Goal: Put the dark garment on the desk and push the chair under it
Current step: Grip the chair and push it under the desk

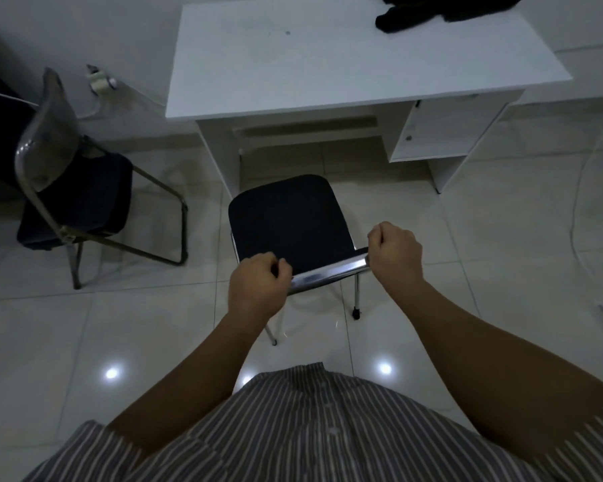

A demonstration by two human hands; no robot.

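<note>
The dark garment (442,10) is a black, crumpled heap lying on the far right corner of the white desk (328,64), partly cut off by the top edge of the picture, with one limp fold trailing toward the desk's middle. The chair (289,220) has a dark, square padded seat with rounded corners, a shiny chrome top rail (328,274) across its back and thin metal legs ending in small dark feet; it stands on the pale glossy tiled floor (502,238) in front of the desk's knee opening, its seat front near the opening but the whole seat out from beneath the desktop. Both bare forearms reach forward and down from a striped shirt (310,429). The left hand (258,290) is clenched around the left end of the chrome rail, knuckles up, fingers curled over the metal; the right hand (395,253) is closed in the same way around the right end — the rail shows as a bright bar between the two fists. The garment lies well apart from both hands, beyond the chair and up to the right. A second chair (74,189), with a translucent back and dark seat, stands off to the left, and a white cable (578,189) runs down the floor at the right.
</note>
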